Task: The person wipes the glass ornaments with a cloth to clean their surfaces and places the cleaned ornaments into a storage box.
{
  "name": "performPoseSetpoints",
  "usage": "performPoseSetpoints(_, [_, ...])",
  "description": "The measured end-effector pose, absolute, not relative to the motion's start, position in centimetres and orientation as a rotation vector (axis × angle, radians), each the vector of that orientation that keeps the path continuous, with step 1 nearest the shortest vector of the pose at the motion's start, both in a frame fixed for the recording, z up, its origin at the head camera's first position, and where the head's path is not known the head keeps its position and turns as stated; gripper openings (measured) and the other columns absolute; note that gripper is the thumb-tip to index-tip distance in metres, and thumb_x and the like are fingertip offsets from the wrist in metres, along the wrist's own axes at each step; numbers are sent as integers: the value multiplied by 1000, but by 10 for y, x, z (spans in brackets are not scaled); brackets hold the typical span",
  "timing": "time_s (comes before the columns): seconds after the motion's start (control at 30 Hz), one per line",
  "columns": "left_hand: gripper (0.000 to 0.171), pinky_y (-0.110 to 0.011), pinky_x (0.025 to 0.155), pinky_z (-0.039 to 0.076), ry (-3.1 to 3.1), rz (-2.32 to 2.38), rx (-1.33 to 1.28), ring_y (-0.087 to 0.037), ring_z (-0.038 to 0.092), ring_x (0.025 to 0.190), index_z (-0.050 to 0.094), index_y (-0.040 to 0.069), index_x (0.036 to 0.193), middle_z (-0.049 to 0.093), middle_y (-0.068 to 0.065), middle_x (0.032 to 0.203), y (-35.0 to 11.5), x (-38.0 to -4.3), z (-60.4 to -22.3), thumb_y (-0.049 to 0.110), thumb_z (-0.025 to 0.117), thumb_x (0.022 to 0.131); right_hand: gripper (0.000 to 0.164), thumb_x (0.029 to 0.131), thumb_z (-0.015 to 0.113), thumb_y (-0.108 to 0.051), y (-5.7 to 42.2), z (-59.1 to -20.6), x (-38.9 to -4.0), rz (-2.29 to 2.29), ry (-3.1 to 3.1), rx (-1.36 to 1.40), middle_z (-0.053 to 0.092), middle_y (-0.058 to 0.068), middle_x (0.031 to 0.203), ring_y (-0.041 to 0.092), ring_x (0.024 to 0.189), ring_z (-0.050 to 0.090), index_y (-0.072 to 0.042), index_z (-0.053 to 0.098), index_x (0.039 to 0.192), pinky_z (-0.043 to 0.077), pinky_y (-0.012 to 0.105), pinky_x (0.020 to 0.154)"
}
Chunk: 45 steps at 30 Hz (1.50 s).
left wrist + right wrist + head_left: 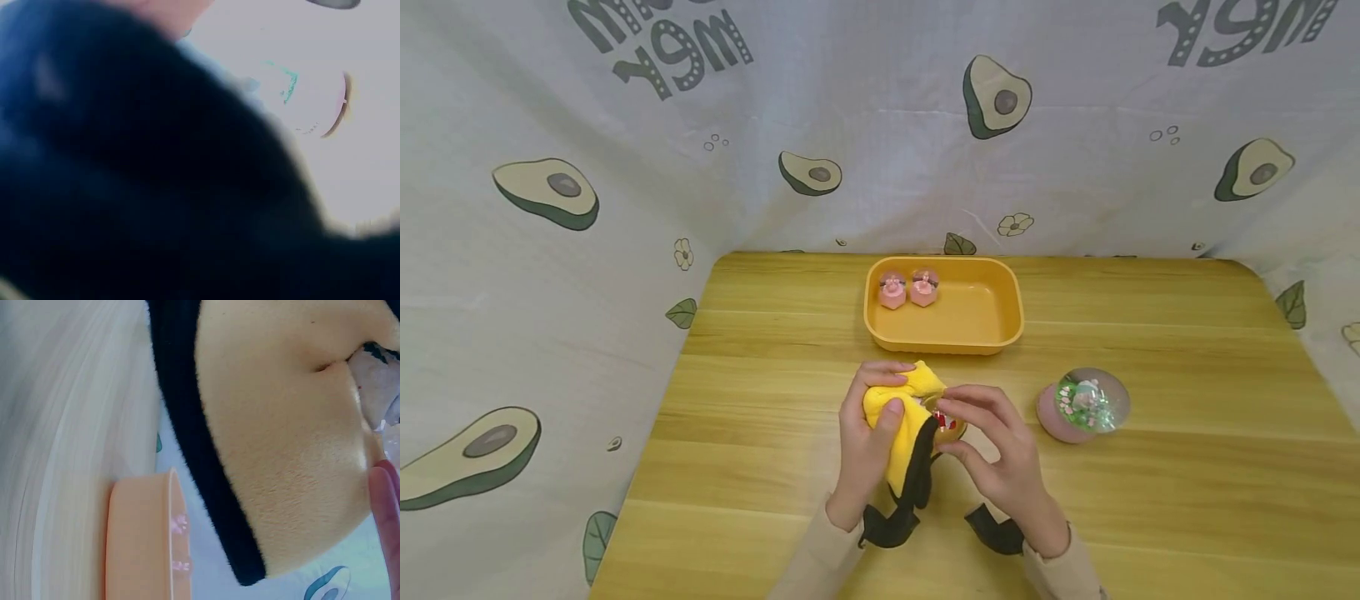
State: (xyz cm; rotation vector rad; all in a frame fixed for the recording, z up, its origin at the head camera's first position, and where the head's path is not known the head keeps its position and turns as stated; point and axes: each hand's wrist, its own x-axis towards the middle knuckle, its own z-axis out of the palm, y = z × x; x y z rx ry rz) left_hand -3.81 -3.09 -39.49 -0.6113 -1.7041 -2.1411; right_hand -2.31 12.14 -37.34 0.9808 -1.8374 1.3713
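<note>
In the head view my left hand [867, 437] grips a yellow cloth [904, 406] with a black border, bunched around a small snow globe [949, 422]. My right hand [1003, 454] pinches this globe between thumb and fingers; red and white show inside it, and the cloth hides part of it. The right wrist view has the cloth [287, 444] spread large, with a bit of the globe [375, 387] at the right edge and fingertips [382, 487] below it. A dark blur covers most of the left wrist view.
Beyond the hands stands a yellow tray [981, 337] with two small pink globes [892, 292] at its left end. A larger snow globe [1082, 406] on a pink base is to the right of my right hand. A printed avocado curtain [880, 108] borders the wooden table [760, 400].
</note>
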Motion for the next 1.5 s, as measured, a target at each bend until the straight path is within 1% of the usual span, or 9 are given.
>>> performPoseSetpoints(0.13, [29,-39,83,47,-1709,-2120,-638,-33,52,100,51,-3,99,52,-17,107,-30,-38,-395,24,50,88,35,78,67,-18,122,-373,-23,1392,-1813,967,56,23,98,23,95,55,10,61,100,44,22,83])
performPoseSetpoints(0.33, [30,-39,82,47,-1709,-2031,-683,-32,53,99,50,-4,97,53,-19,106,-27,-38,-395,25,50,88,39,77,67,-18,120,-370,-21,1467,-1809,924,57,21,94,17,87,57,13,59,101,47,18,75])
performPoseSetpoints(0.6, [23,-35,77,49,-1712,-1881,-738,-30,55,92,49,-7,89,52,-23,95,-25,-32,-365,16,49,85,45,77,66,-18,120,-373,-20,1628,-1795,851,56,18,86,12,72,52,18,56,101,49,17,70])
performPoseSetpoints(0.97, [25,-37,76,49,-1681,-1614,-843,-29,56,91,51,-1,90,55,-17,98,-23,-43,-394,24,51,87,48,75,66,-24,125,-393,-20,1792,-1863,645,60,13,87,9,76,57,17,55,99,49,16,64])
performPoseSetpoints(1.17, [27,-37,77,49,-1682,-1549,-866,-29,55,90,50,-2,92,55,-18,98,-26,-44,-393,25,50,88,55,76,64,-31,125,-393,-18,1902,-1920,596,60,8,99,12,85,61,14,53,105,50,20,68])
performPoseSetpoints(1.27, [29,-36,78,49,-1689,-1627,-833,-29,55,91,49,-3,92,54,-20,98,-27,-43,-389,26,50,89,55,79,64,-24,125,-391,-18,2006,-1876,662,56,14,108,18,95,60,16,46,111,51,24,72])
performPoseSetpoints(1.37, [31,-36,81,48,-1681,-1784,-768,-31,54,94,48,-5,93,53,-21,101,-29,-42,-389,26,50,89,52,79,66,-7,126,-390,-19,2063,-1815,785,50,21,114,22,101,56,19,40,115,49,27,78])
performPoseSetpoints(1.43, [33,-36,83,47,-1668,-1881,-728,-31,52,97,48,-5,95,52,-21,103,-30,-41,-391,27,51,89,52,77,66,1,126,-389,-19,2060,-1799,859,48,23,115,23,102,54,20,38,117,48,28,80])
performPoseSetpoints(1.5, [34,-37,84,46,-1652,-1946,-710,-33,51,99,48,-5,96,52,-21,105,-31,-42,-394,28,51,89,53,76,66,3,126,-389,-20,2047,-1791,908,47,23,115,22,97,54,20,38,117,47,28,82])
